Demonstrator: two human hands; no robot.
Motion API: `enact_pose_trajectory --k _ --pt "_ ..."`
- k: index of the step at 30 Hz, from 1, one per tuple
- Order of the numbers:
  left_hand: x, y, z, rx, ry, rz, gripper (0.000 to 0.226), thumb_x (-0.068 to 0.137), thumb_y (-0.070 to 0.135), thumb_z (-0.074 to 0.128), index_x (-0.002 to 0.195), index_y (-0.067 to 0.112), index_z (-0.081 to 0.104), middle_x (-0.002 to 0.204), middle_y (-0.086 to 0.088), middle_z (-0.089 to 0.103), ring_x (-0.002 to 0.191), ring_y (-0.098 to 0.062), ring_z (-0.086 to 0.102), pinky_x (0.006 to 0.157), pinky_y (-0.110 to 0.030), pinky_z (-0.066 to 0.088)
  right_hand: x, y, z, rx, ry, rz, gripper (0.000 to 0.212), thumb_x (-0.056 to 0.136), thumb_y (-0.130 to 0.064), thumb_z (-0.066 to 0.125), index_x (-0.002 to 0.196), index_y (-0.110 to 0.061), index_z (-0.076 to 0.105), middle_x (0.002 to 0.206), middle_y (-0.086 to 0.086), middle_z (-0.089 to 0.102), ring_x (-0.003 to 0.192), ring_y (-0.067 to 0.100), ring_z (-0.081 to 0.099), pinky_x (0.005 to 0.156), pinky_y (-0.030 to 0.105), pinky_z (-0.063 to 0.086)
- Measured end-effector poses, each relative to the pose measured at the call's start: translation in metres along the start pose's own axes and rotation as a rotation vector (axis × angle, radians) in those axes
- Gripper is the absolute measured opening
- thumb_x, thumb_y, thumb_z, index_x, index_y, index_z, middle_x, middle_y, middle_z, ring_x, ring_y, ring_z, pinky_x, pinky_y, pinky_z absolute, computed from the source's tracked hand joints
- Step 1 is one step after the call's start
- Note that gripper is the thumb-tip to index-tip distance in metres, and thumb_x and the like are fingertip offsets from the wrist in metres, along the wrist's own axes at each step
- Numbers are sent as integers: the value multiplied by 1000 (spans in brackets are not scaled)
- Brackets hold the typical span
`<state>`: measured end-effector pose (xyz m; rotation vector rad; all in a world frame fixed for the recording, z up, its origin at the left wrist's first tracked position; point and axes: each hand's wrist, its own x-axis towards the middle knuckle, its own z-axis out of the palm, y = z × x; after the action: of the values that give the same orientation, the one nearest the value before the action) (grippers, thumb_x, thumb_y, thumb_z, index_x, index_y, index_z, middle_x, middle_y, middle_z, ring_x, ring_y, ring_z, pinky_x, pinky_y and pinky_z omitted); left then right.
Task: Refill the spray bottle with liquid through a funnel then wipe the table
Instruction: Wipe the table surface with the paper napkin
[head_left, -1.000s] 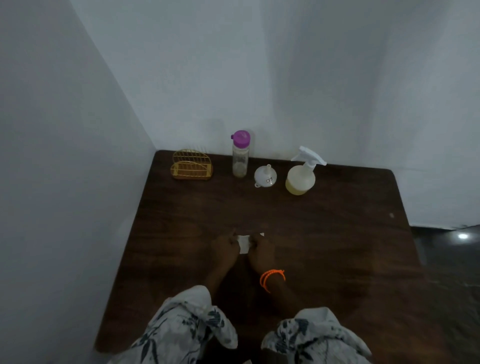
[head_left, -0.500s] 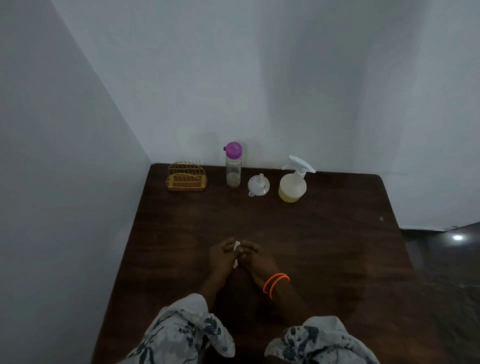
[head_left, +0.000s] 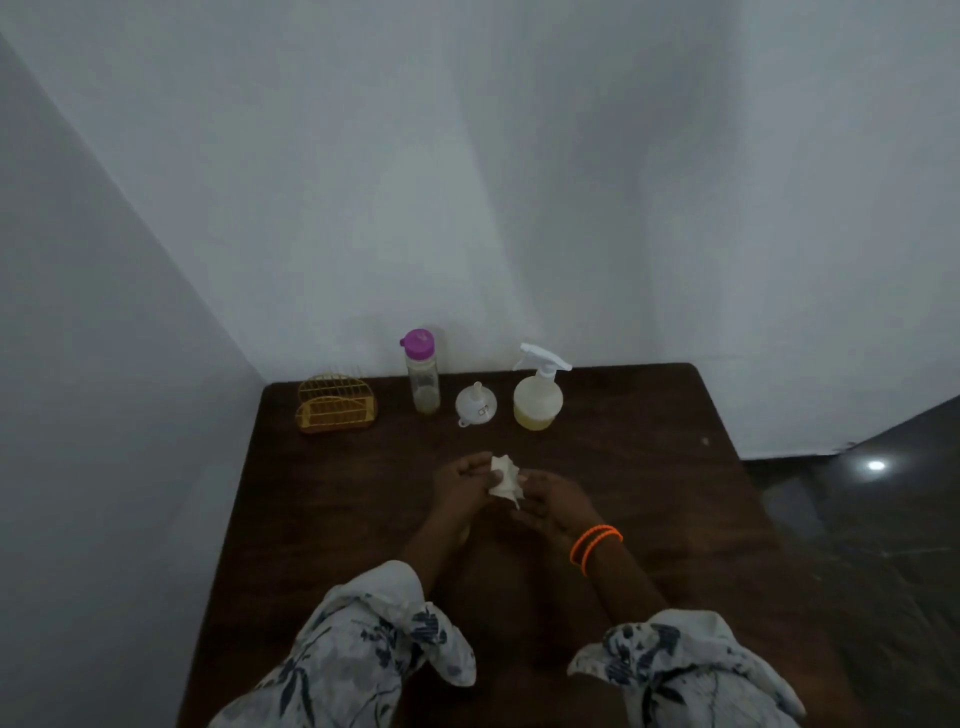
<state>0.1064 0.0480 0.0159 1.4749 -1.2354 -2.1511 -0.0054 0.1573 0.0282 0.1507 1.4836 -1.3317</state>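
Observation:
A crumpled white tissue (head_left: 505, 479) sits between my two hands over the middle of the dark wooden table (head_left: 649, 509). My left hand (head_left: 463, 480) pinches its left side and my right hand (head_left: 551, 501), with orange bangles at the wrist, cups it from below and the right. At the back of the table stand a spray bottle (head_left: 538, 396) with a white trigger head and yellowish liquid, a white funnel (head_left: 476, 404) lying mouth down, and a clear bottle (head_left: 422, 375) with a purple cap and a little liquid.
A yellow wire holder (head_left: 336, 404) stands at the back left corner. White walls close off the table's left and back sides. A dark floor (head_left: 883, 519) with a light reflection lies past the right edge.
The tissue, flat on the table a second ago, has been gathered up and crumpled between both hands. The camera has tilted up, so the table sits lower in view.

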Motion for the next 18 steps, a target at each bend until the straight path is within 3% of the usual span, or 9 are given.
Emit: enact_pose_trajectory --k 3,7,9,14,18 --pt "-5 12 20 87 -35 47 29 83 1 77 104 21 75 111 -9 74 103 -27 71 88 -46 61 -12 -20 -19 31 53 -75 32 89 7 64 121 -1 63 117 23 67 110 38 65 91 49 58" --pt "-13 32 58 241 -101 110 25 86 6 76 108 17 73 106 -3 72 94 -15 68 71 -24 57 -28 -51 -49 9 124 -206 40 83 13 69 121 -1 65 117 24 67 109 38 66 85 44 61" --pt "-15 38 81 297 -116 136 24 87 8 76 110 15 73 104 -1 71 93 -14 67 70 -22 55 -35 -64 -69 29 136 -245 42 82 14 70 121 0 65 115 24 68 103 36 68 76 40 63" --pt "-18 34 147 340 -135 164 26 80 12 83 105 19 79 103 -3 77 96 -20 72 87 -38 62 -52 -91 -132 94 181 -315 36 80 17 69 114 3 67 109 27 69 98 37 68 84 48 61" --pt "-25 20 209 364 -139 161 22 74 13 89 92 21 79 92 -7 78 87 -24 75 81 -39 63 -57 -101 -196 71 241 -330 26 78 16 72 97 -1 72 109 31 70 96 38 68 94 56 56"
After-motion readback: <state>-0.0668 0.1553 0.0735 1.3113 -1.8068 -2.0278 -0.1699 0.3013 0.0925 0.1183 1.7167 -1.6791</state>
